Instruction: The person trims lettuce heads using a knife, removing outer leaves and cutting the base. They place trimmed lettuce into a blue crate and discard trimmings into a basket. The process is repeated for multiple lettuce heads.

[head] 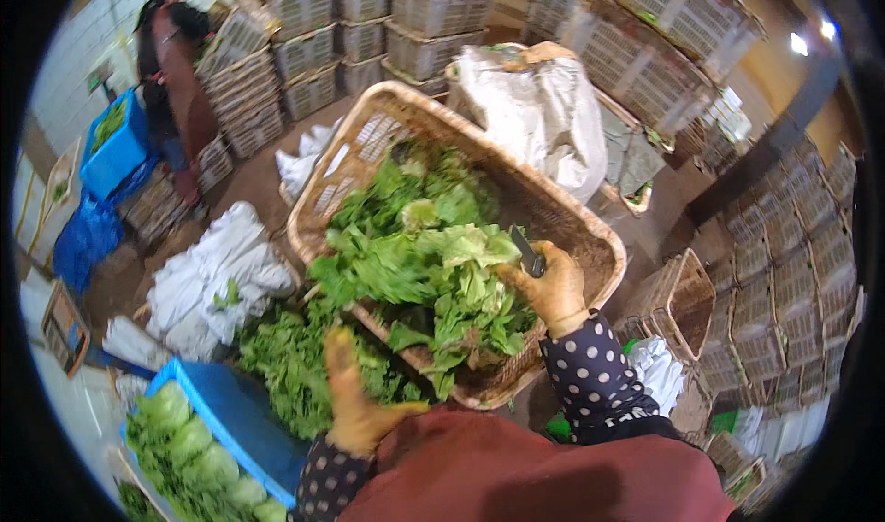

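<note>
My right hand (553,283), in a stained yellowish glove, grips a small knife (527,251) at the right side of a dirty plastic crate (498,138). Its fingers are also at the edge of a leafy green lettuce (484,245) over the crate; whether they hold the leaves I cannot tell. More loose green leaves (387,190) lie inside the crate. My left hand (352,391), gloved too and blurred, is spread with nothing in it, just outside the crate's near left side. Beside and beyond it is a heap of leafy greens (290,363).
At lower left stands a blue bin (235,411) beside a row of lettuce heads (187,446). White plastic sacks (214,280) lie at left, another white sack (532,114) beyond the crate. A person (173,73) stands at upper left near stacked crates (304,45). More crate stacks (774,280) line the right.
</note>
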{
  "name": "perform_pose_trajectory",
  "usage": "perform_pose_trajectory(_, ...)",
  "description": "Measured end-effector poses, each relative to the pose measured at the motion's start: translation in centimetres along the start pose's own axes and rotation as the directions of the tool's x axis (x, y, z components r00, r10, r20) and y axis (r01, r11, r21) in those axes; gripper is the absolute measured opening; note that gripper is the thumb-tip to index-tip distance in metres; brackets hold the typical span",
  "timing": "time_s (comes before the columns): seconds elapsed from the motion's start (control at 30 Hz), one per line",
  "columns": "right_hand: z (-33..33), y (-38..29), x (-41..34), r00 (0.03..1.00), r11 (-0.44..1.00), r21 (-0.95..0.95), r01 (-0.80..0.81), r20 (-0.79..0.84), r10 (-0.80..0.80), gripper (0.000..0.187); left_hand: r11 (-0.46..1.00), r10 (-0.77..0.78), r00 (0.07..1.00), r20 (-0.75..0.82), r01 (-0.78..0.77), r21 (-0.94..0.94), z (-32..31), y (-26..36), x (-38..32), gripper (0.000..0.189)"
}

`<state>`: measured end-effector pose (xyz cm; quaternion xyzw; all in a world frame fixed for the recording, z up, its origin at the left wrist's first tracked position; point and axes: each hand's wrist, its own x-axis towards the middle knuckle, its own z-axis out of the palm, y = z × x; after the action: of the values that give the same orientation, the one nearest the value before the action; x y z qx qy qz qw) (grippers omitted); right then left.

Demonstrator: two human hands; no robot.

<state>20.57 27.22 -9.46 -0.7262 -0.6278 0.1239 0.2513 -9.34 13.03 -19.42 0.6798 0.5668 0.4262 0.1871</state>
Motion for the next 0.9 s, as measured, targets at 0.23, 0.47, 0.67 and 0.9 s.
perform_pose_trajectory(0.23, 3.5, -9.9, -9.1, 0.605, 0.867, 0.472, -0.163, 0.742, -0.290, 0.052, 0.694, -0.157, 0.860, 0.486, 0.446, -0.565, -4.0, 0.7, -0.5, 0.111)
perform_pose_trajectory(0.47, 6.3, -6.6, -12.4, 0.165, 0.235, 0.123, 0.964, 0.419, -0.893, 0.013, 0.599, -0.346, 0.790, 0.506, 0.601, -0.529, -6.8, -1.2, -14.1, 0.096)
perform_pose_trajectory(0.67, 11.0, -7.3, -14.6, 0.061, 0.175, 0.193, 0.965, 0.487, -0.871, 0.007, 0.472, -0.437, 0.799, 0.414, 0.595, -0.651, -7.7, 1.8, -16.0, 0.097)
perform_pose_trajectory(0.9, 9.6, -10.8, -9.1, 0.458, 0.744, 0.022, 0.668, 0.775, -0.435, 0.023, 0.523, -0.428, 0.857, 0.285, 0.493, -0.696, -10.8, 2.5, -13.9, 0.123)
